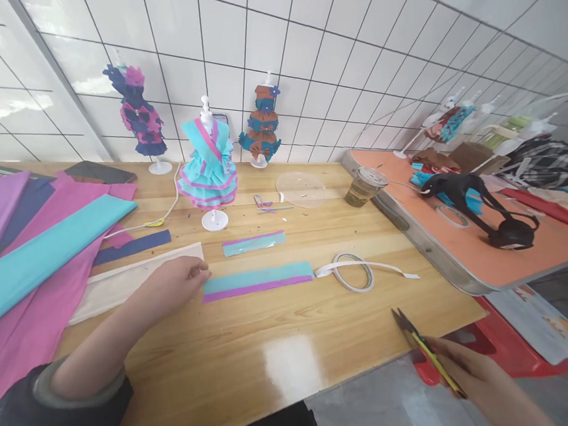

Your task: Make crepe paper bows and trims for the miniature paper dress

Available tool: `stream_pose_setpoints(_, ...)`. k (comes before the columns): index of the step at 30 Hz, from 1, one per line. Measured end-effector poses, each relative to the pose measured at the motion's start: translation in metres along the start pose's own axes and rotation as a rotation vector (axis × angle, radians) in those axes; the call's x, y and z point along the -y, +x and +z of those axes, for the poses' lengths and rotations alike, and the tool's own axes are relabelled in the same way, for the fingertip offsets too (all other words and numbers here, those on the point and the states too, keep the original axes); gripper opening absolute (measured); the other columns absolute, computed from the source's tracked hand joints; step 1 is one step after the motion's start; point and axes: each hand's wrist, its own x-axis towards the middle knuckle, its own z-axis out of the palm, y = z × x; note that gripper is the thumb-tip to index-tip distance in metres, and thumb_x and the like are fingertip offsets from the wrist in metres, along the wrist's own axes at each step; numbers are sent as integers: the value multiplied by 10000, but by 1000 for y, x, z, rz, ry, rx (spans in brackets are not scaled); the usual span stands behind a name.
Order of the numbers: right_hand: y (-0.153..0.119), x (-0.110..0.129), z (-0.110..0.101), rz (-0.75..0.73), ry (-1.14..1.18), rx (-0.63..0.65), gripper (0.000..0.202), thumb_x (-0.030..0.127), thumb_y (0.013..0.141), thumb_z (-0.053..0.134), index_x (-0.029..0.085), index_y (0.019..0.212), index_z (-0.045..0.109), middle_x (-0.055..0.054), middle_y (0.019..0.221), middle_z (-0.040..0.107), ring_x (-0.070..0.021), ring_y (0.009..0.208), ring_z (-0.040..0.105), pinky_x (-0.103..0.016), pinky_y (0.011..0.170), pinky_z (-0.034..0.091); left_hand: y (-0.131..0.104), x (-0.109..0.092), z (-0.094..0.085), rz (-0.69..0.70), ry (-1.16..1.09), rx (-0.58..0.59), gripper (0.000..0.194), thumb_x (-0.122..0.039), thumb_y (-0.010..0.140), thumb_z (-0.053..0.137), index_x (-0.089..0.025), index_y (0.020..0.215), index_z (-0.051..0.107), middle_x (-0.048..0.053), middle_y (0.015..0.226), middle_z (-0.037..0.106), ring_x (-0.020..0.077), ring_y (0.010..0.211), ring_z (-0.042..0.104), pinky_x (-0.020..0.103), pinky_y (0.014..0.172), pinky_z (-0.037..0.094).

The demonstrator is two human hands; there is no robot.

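Note:
My left hand [174,284] has its fingers drawn together at the left end of a turquoise crepe paper strip [260,276] with a purple lower border. What lies between those fingertips is too small to make out. In my right hand [474,375] is a pair of scissors [426,352], held past the table's right front edge with the blade tips slightly apart and pointing up-left. Close to the strip's right end lies a roll of white double-sided tape [368,279] with a length pulled loose. A shorter turquoise and purple strip [254,242] rests behind the long one.
A mini mannequin in a turquoise dress [209,165] stands behind the strips, with two other dressed mannequins [142,119] near the wall. Coloured paper sheets [34,249] cover the left side. A lidded cup [365,187] stands beside the orange table [460,257]; a red stool [498,334] is below.

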Motion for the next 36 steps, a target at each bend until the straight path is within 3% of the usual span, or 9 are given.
stream_pose_setpoints(3, -19, 12, 0, 41, 185, 132, 463, 468, 798, 426, 163, 1107, 586, -85, 618, 557, -188, 520, 496, -313, 528, 434, 1, 5, 1, -13, -47, 49, 256, -407, 748, 441, -207, 761, 600, 6, 758, 651, 194, 713, 597, 269, 596, 406)
stream_pose_setpoints(6, -27, 34, 7, -2, 227, 260, 489, 512, 788, 462, 188, 1130, 590, -51, 603, 533, -175, 567, 494, -292, 595, 442, 3, 5, 7, -29, -36, 49, 216, -390, 714, 474, -206, 721, 587, 4, 707, 637, 186, 665, 585, 260, 546, 387)
stream_pose_setpoints(12, -32, 81, 37, -70, 240, 444, 417, 489, 817, 448, 232, 1105, 605, -54, 855, 610, -141, 634, 484, -264, 647, 442, -5, -1, 7, 20, -46, 6, 191, -336, 721, 450, -196, 678, 572, 23, 728, 633, 187, 690, 575, 270, 585, 391)
stream_pose_setpoints(14, -34, 94, 45, -88, 266, 471, 397, 482, 830, 430, 245, 1092, 609, -53, 950, 607, -135, 652, 480, -254, 644, 439, -9, -2, 5, 33, -72, 15, 190, -332, 732, 441, -195, 702, 570, 24, 739, 631, 188, 696, 575, 272, 594, 396)
stream_pose_setpoints(17, -35, 108, 54, -130, 273, 531, 376, 468, 844, 415, 260, 1093, 605, -37, 907, 607, -131, 659, 473, -249, 653, 426, -12, 1, 5, 39, -118, 34, 214, -328, 741, 440, -201, 865, 559, 12, 743, 620, 188, 696, 578, 273, 601, 403)
stream_pose_setpoints(20, -33, 115, 62, -169, 278, 551, 372, 459, 855, 402, 260, 1098, 600, -30, 882, 598, -124, 651, 466, -255, 657, 408, -13, 8, 8, 61, -163, 40, 386, -291, 722, 464, -208, 1099, 473, -3, 751, 608, 183, 701, 581, 268, 612, 410)
stream_pose_setpoints(23, -28, 117, 70, -186, 295, 575, 374, 455, 855, 406, 244, 1098, 597, -28, 859, 574, -113, 633, 452, -246, 625, 392, -12, 14, 13, 81, -181, 44, 491, -244, 708, 460, -212, 1196, 420, -7, 757, 607, 175, 699, 582, 260, 618, 413)
stream_pose_setpoints(31, -21, 121, 79, -185, 336, 564, 427, 464, 847, 409, 178, 1114, 579, 29, 580, 419, -92, 521, 383, -219, 523, 353, -11, 13, 16, 38, -125, 21, 569, -181, 680, 435, -182, 1248, 407, 20, 812, 608, 184, 753, 572, 274, 674, 415)
stream_pose_setpoints(36, -16, 117, 83, -184, 363, 560, 484, 500, 834, 414, 149, 1132, 564, 49, 518, 370, -83, 470, 358, -212, 481, 317, -13, 13, 17, 40, -123, 39, 546, -191, 715, 411, -202, 1261, 391, 1, 750, 576, 178, 709, 559, 273, 643, 404)
